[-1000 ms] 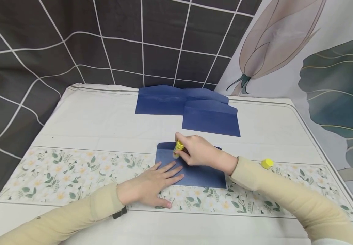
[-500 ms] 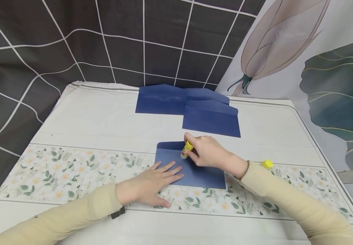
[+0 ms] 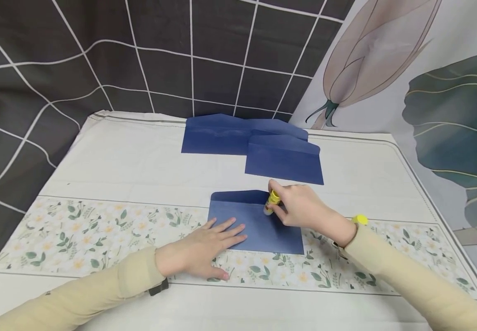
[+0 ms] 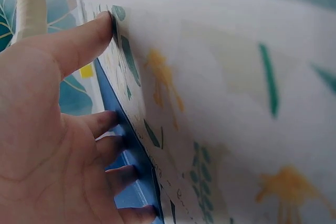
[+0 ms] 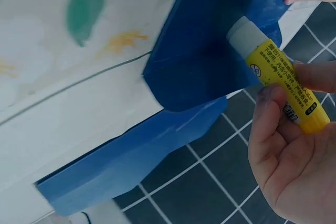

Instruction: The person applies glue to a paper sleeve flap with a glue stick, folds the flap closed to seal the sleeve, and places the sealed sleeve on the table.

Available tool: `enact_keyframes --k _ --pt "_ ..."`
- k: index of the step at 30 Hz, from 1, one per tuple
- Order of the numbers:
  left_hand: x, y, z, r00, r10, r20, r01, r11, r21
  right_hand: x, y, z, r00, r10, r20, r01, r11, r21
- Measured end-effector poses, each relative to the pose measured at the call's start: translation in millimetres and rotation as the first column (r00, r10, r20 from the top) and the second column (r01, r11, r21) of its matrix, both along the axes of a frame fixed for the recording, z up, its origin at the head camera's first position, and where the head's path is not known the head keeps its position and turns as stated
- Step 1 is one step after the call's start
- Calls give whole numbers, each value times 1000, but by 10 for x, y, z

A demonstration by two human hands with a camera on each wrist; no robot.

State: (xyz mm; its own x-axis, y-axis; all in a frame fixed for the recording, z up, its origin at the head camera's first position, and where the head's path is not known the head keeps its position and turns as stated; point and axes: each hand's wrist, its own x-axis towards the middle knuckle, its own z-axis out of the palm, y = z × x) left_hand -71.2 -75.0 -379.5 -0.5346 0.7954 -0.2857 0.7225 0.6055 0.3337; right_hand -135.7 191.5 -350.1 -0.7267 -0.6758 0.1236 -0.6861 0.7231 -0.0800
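A blue envelope (image 3: 246, 230) with its flap folded out lies on the floral band of the tablecloth. My left hand (image 3: 201, 250) rests on its left side with fingers spread and straight; the left wrist view shows those fingertips (image 4: 123, 177) on the blue paper. With my right hand (image 3: 300, 204) I pinch a yellow glue stick (image 3: 272, 202), tilted, its tip down at the envelope near the flap's fold. In the right wrist view, the uncapped white end of the glue stick (image 5: 283, 77) points at the blue paper, thumb and fingers around the yellow barrel.
Several more blue envelopes (image 3: 284, 158) lie overlapping near the table's far edge. The yellow cap (image 3: 360, 219) stands right of my right wrist, beside the sleeve. A dark grid-patterned curtain (image 3: 155, 55) hangs behind the table (image 3: 130, 156).
My right hand has slid the glue stick rightward along the envelope, from near its left side to the right of its middle. The left hand has stayed in place.
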Motion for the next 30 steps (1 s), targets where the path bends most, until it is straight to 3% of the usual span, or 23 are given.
enact_keyframes --k 15,22,30 --pt "4 5 10 1000 5 -13 -5 1000 -7 99 377 -29 996 -85 24 86 995 -53" --pt "3 14 21 1000 12 -14 -12 1000 -4 148 501 -9 989 -123 78 128 990 -64" --pt "-4 25 42 1000 19 -4 -19 1000 -12 173 619 -21 990 -131 60 135 988 -74"
